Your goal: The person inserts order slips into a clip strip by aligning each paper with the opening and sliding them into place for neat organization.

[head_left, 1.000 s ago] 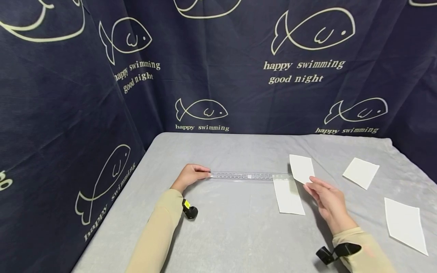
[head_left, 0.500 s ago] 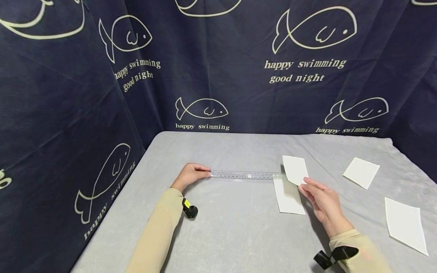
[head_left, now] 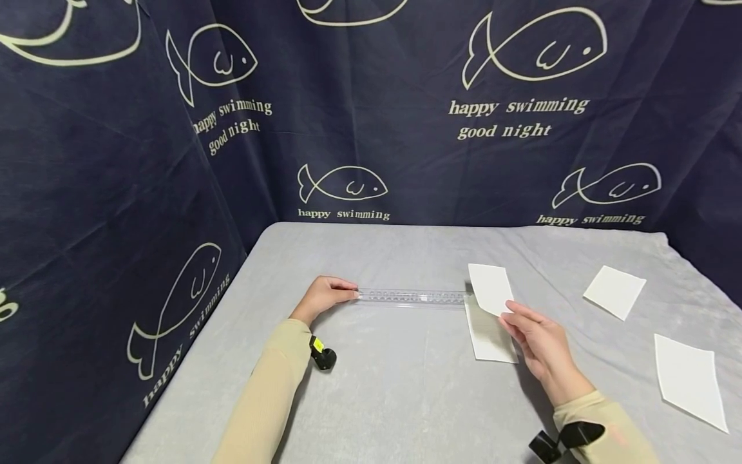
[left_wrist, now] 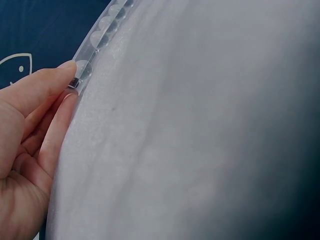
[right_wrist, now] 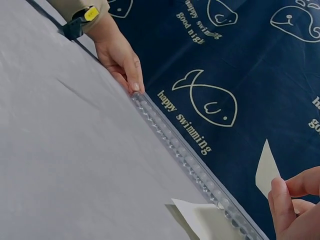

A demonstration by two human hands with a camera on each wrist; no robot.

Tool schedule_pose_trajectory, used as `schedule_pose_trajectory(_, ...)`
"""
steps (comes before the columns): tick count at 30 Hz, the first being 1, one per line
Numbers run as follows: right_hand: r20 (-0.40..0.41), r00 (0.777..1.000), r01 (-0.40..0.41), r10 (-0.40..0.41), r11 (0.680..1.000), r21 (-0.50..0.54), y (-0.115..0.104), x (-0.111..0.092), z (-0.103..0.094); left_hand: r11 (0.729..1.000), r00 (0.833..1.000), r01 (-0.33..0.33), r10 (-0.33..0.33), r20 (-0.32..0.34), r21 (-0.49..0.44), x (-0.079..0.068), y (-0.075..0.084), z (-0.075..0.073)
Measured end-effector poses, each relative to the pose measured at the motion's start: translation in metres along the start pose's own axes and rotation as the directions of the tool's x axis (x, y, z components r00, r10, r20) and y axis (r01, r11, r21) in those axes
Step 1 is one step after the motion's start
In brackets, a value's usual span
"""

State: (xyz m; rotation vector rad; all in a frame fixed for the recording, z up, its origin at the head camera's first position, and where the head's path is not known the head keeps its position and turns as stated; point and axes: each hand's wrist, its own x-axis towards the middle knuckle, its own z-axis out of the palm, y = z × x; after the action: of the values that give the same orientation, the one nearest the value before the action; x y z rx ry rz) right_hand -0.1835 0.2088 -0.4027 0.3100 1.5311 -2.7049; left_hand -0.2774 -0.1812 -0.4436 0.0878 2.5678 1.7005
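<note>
My left hand (head_left: pixel 323 298) pinches the left end of a clear plastic ruler (head_left: pixel 408 297) with a row of round shapes along it; thumb and fingertips on that end show in the left wrist view. The ruler stretches rightward over the grey cloth. My right hand (head_left: pixel 542 345) pinches the lower right corner of a white paper card (head_left: pixel 489 287), tilted above the ruler's right end and hiding it in the head view. Below it, a second white card (head_left: pixel 489 341) has its upper edge at the ruler. In the right wrist view the held card (right_wrist: pixel 268 172) appears nearly edge-on.
Two more white cards lie on the right of the grey-clothed table (head_left: pixel 377 399): a smaller one (head_left: pixel 614 292) farther back and a larger one (head_left: pixel 690 381) nearer the front right. A dark blue curtain (head_left: pixel 417 129) with fish drawings stands behind and to the left.
My right hand has moved left with the held card, which now covers the ruler's right end and the upper part of the lying card. My left hand stays put on the ruler.
</note>
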Motion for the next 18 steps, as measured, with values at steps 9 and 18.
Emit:
schedule_pose_trajectory(9,0.026,0.999,-0.024,0.023,1.0,0.01,0.0,-0.007,0.01,1.0,1.0,0.01,-0.01,-0.011,0.01,0.0,0.002,-0.001)
schedule_pose_trajectory(18,0.023,0.998,-0.051,0.052,0.998,-0.025,-0.001,-0.013,0.017,1.0,1.0,0.004,-0.004,-0.016,0.015,-0.002,0.003,-0.001)
